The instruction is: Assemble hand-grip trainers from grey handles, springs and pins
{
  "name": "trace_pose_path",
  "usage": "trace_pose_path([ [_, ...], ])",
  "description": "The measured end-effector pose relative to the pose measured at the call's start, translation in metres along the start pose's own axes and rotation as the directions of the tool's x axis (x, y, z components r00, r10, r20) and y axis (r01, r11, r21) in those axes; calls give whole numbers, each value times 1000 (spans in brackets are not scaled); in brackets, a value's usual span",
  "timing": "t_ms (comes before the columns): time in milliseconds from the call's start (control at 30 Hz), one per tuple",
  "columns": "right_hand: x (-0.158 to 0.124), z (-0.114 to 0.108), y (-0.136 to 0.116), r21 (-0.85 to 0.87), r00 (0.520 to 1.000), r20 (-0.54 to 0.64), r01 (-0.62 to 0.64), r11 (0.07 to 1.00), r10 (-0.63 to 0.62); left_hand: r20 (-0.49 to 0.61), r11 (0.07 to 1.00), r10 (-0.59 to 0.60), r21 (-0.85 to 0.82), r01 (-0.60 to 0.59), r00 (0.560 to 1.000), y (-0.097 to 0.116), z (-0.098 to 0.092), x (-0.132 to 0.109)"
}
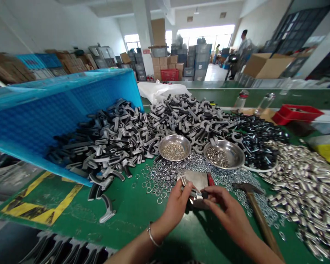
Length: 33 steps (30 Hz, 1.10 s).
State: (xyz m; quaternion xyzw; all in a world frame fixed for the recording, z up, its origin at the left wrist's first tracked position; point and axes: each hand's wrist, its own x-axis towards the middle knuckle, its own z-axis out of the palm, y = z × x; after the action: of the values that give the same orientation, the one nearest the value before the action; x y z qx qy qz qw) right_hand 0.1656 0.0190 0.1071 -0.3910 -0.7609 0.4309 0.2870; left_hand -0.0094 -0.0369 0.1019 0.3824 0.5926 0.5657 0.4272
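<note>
My left hand [178, 201], with a bangle at the wrist, is closed around a metal part with a spring [184, 181] standing up at its upper end. Against the right end of that part, my right hand [218, 201] pinches a small black piece [205, 195]. Both hands are just in front of a flat metal block [196, 177] on the green table. Behind the block stand two steel bowls, one with tiny fittings [173, 151] and one with small pins [218, 157]. Loose rings [159, 183] lie around them. The fingers partly hide the held part.
A hammer [253, 201] lies to the right. Grey-black handles [132, 132] spill from a tipped blue crate [38, 110]. Black knobs [260, 141] and shiny metal cylinders [305, 183] are heaped at the right. A red tray [297, 114] sits behind. Two people stand in the background.
</note>
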Motion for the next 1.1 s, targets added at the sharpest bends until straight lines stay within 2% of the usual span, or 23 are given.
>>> trace_pose_path([
  [67, -3, 8, -4, 74, 998, -12, -63, 995, 64, -27, 1000, -1, -2, 0, 1000, 2, -3, -3],
  [167, -10, 18, -9, 272, 989, -4, -139, 952, 146, -6, 1000, 11, 25, -11, 1000, 6, -5, -5],
  [233, -13, 22, -10, 345, 987, -23, -139, 928, 156, 16, 997, 35, 73, -36, 999, 10, -6, -6],
  [333, -15, 21, -10, 205, 997, -80, 35, 978, -19, 35, 984, 90, 154, -94, 995, 16, -7, -10],
  [400, -14, 21, -11, 148, 992, -69, 117, 982, -108, 37, 972, 125, 195, -129, 992, 20, -7, -12],
  [433, -13, 22, -12, 199, 996, -33, 90, 976, -85, 39, 966, 138, 214, -144, 990, 21, -7, -12],
  [500, -10, 27, -15, 416, 991, 115, -105, 903, 62, 50, 947, 173, 268, -180, 984, 20, -8, -11],
  [567, -8, 34, -19, 588, 930, 321, -344, 732, 179, 62, 915, 219, 333, -227, 974, 15, -9, -7],
  [600, -8, 37, -21, 608, 896, 397, -418, 675, 197, 62, 902, 238, 355, -244, 969, 12, -11, -5],
  [633, -8, 39, -22, 596, 880, 429, -446, 668, 204, 57, 896, 252, 364, -256, 966, 9, -13, -4],
  [733, -11, 44, -22, 513, 895, 390, -406, 756, 216, 78, 909, 263, 315, -274, 962, 3, -19, -3],
  [767, -13, 45, -21, 517, 881, 419, -431, 739, 220, 104, 913, 266, 293, -285, 958, 2, -21, -3],
  [800, -14, 46, -20, 540, 845, 488, -490, 685, 220, 138, 914, 268, 276, -297, 953, 1, -23, -4],
  [867, -14, 47, -15, 534, 713, 678, -643, 548, 177, 198, 916, 262, 256, -308, 945, -1, -27, -3],
  [900, -14, 47, -11, 495, 657, 737, -687, 532, 163, 216, 920, 251, 250, -302, 944, -4, -29, -3],
  [933, -12, 47, -8, 444, 629, 758, -693, 568, 175, 228, 925, 232, 248, -287, 946, -7, -30, -2],
  [967, -10, 45, -5, 387, 645, 734, -654, 650, 211, 228, 932, 210, 247, -265, 951, -11, -31, -1],
  [1000, -8, 43, -2, 312, 699, 670, -571, 759, 251, 216, 939, 186, 249, -238, 959, -15, -32, 0],
  [1067, -5, 39, 2, 85, 854, 452, -327, 941, 256, 173, 950, 142, 254, -184, 975, -24, -33, 2],
  [1100, -5, 38, 2, -44, 918, 338, -203, 978, 206, 150, 952, 125, 260, -161, 981, -26, -33, 2],
])
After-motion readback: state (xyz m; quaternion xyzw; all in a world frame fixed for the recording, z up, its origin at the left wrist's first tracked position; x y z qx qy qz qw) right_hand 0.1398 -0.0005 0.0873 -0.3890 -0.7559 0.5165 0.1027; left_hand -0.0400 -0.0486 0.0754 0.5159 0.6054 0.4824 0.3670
